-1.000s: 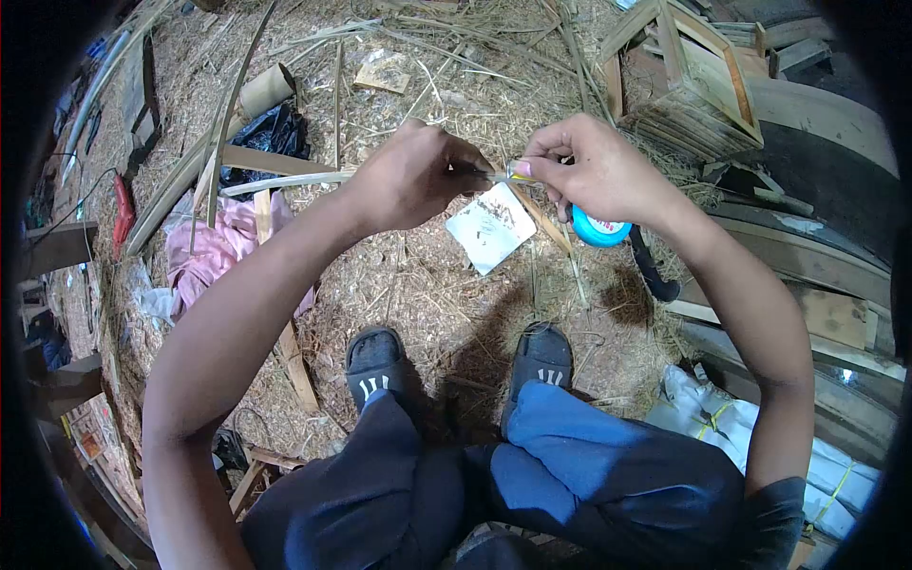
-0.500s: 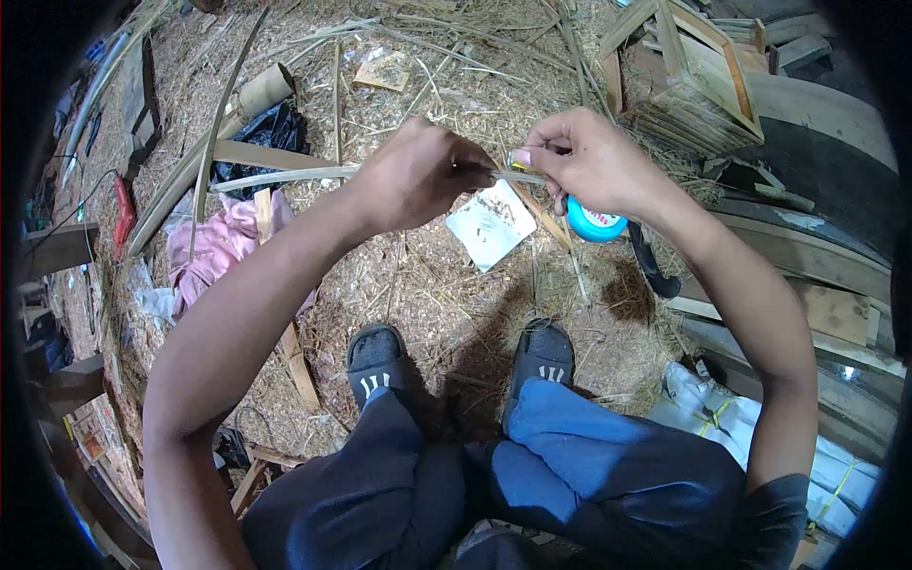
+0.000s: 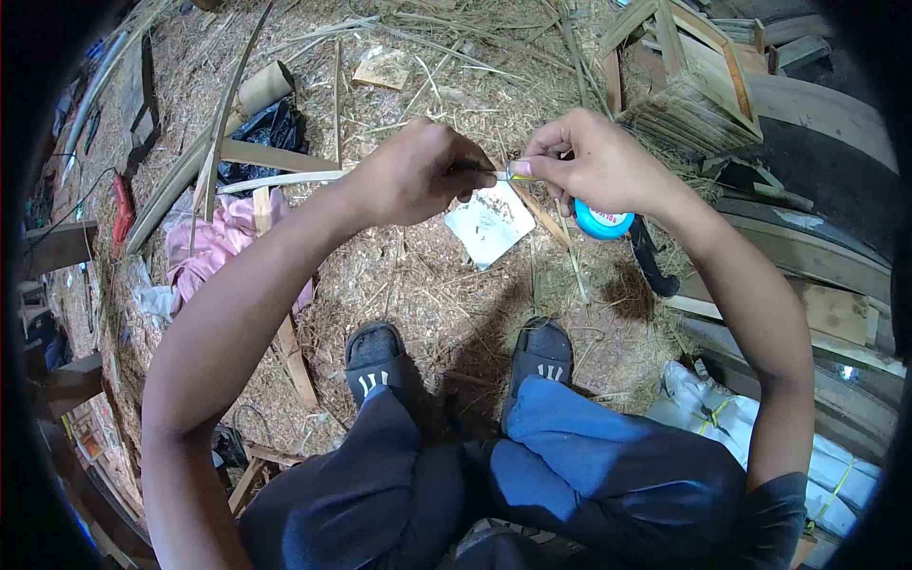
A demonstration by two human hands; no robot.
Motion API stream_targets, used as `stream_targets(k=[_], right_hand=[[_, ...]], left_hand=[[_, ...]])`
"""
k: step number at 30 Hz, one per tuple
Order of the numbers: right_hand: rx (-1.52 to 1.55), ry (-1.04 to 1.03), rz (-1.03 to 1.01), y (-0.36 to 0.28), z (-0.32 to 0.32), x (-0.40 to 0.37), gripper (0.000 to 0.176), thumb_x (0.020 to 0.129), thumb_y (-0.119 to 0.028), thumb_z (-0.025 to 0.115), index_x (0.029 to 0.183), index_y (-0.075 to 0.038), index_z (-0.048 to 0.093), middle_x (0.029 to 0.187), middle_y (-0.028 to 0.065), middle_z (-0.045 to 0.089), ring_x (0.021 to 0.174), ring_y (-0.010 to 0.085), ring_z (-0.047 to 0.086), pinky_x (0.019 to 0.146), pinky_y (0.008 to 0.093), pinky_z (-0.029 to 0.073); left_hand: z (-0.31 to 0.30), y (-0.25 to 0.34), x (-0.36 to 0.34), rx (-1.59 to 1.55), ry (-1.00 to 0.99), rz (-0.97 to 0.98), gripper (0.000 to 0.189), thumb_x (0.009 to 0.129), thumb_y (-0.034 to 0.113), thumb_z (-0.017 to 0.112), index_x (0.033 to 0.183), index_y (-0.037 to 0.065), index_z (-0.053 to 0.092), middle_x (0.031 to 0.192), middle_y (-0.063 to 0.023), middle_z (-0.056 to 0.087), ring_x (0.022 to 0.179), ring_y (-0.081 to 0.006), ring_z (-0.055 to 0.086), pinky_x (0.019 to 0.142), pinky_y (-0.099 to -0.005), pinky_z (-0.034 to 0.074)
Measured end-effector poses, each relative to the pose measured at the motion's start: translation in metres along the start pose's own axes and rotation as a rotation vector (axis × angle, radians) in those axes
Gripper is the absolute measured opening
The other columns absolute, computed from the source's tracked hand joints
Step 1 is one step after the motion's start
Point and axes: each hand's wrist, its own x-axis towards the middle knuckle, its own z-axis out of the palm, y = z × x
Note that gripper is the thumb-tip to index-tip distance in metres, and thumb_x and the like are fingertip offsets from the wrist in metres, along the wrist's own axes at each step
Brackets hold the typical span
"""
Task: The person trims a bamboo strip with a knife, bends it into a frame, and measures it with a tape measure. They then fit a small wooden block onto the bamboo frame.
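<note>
Footwear: black slide sandals (image 3: 373,356), white stroke logo across each strap. Legs: trousers (image 3: 608,456) blue on the right leg, near-black navy on the left. Dark short sleeve (image 3: 781,499) at the right upper arm. Both arms (image 3: 266,275) bare down to left hand (image 3: 413,171) and right hand (image 3: 589,161).

The floor (image 3: 427,285) is covered in straw and wood shavings. A white sheet of paper (image 3: 489,223) lies in the middle, with a pink cloth (image 3: 214,247) to its left. Farther off lies a black plastic bag (image 3: 271,133), beside a short tube (image 3: 264,88). Long bamboo strips (image 3: 176,195) cross the far left. A wooden crate (image 3: 689,85) sits far right and white sacks (image 3: 731,418) lie near right. A wooden slat (image 3: 294,366) lies left of two black sandals (image 3: 375,356).
</note>
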Motion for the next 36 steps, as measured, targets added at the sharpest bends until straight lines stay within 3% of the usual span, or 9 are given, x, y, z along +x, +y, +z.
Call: stream_targets(k=[5,8,20,23,26,28,30,36], right_hand=[[-0.041,-0.017,-0.003,0.002,-0.001,0.003,0.029,0.098,-0.023,0.066,0.078,-0.002,0.073,0.055,0.0040,0.065,0.054,0.0134,0.063,0.061,0.0332,0.051],[-0.040,0.002,0.004,0.000,0.000,0.003,0.029,0.100,-0.022,0.068,0.086,0.003,0.071,0.059,0.0031,0.061,0.052,0.0106,0.060,0.053,0.0290,0.048],[0.037,-0.072,-0.024,0.007,0.003,0.003,0.027,0.100,-0.021,0.067,0.089,0.003,0.070,0.060,0.0021,0.059,0.055,0.0099,0.060,0.053,0.0295,0.048],[0.036,-0.065,0.010,0.004,0.002,0.002,0.025,0.098,-0.020,0.066,0.088,0.002,0.073,0.059,0.0076,0.064,0.055,0.0157,0.066,0.060,0.0348,0.052],[0.005,-0.030,0.001,0.006,0.003,0.003,0.024,0.098,-0.019,0.066,0.089,0.002,0.073,0.060,0.0079,0.065,0.057,0.0144,0.065,0.059,0.0335,0.051],[0.030,0.000,0.004,0.006,0.005,0.003,0.029,0.100,-0.023,0.067,0.088,0.003,0.070,0.061,0.0022,0.060,0.055,0.0095,0.059,0.053,0.0289,0.048],[0.033,0.001,0.007,0.004,0.005,0.002,0.029,0.101,-0.023,0.067,0.088,0.003,0.070,0.061,0.0023,0.060,0.055,0.0094,0.059,0.053,0.0289,0.048],[0.039,-0.050,0.009,0.007,0.005,0.003,0.028,0.101,-0.022,0.066,0.089,0.003,0.071,0.062,0.0023,0.061,0.054,0.0091,0.058,0.053,0.0286,0.048]], left_hand=[[0.000,0.000,0.000,-0.065,-0.023,-0.052,0.019,0.095,0.003,0.067,0.111,-0.004,0.074,0.093,-0.0192,0.076,0.078,-0.0231,0.074,0.073,-0.0362,0.059],[0.000,-0.002,-0.001,-0.067,-0.008,-0.026,0.019,0.096,0.004,0.067,0.112,-0.004,0.073,0.091,-0.0189,0.076,0.076,-0.0215,0.073,0.072,-0.0359,0.059],[0.007,-0.006,-0.004,-0.136,-0.040,-0.062,0.018,0.094,-0.004,0.066,0.110,-0.008,0.072,0.091,-0.0182,0.075,0.080,-0.0217,0.074,0.074,-0.0337,0.060],[0.009,-0.009,-0.005,-0.148,0.005,-0.018,0.017,0.094,-0.003,0.066,0.109,-0.007,0.073,0.090,-0.0177,0.075,0.080,-0.0217,0.074,0.073,-0.0338,0.060],[0.005,-0.007,-0.002,-0.100,-0.004,-0.017,0.016,0.094,-0.002,0.067,0.108,-0.005,0.074,0.089,-0.0172,0.075,0.078,-0.0212,0.074,0.070,-0.0338,0.060],[0.003,-0.006,-0.001,-0.049,-0.031,-0.042,0.016,0.094,-0.001,0.067,0.108,-0.004,0.074,0.089,-0.0169,0.075,0.078,-0.0209,0.074,0.069,-0.0336,0.059],[0.006,-0.008,-0.004,-0.075,0.031,0.005,0.016,0.094,-0.001,0.066,0.108,-0.004,0.074,0.088,-0.0167,0.075,0.076,-0.0199,0.074,0.067,-0.0333,0.059],[0.007,-0.008,-0.003,-0.129,-0.032,-0.030,0.016,0.094,-0.002,0.066,0.108,-0.004,0.074,0.086,-0.0162,0.075,0.075,-0.0180,0.073,0.066,-0.0331,0.058]])
